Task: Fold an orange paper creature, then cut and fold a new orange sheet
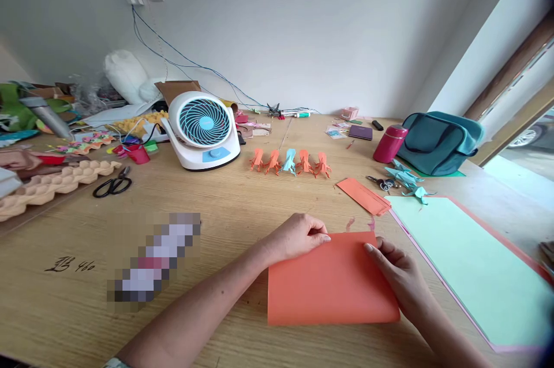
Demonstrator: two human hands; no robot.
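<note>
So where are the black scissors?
In the head view, the black scissors lie on the left side of the table, between the egg tray and the white fan, well left of the orange paper.

Palms down, the left hand curls thumb to fingertips while the right hand lies flatter, fingers extended.

On the light wooden table, the folded orange paper sheet lies near me, with my left grip on its far left corner and my right grip on its right edge. A large mint paper sheet lies to its right. Farther off stands a row of small folded paper figures, with a white round desk fan to their left.
</note>
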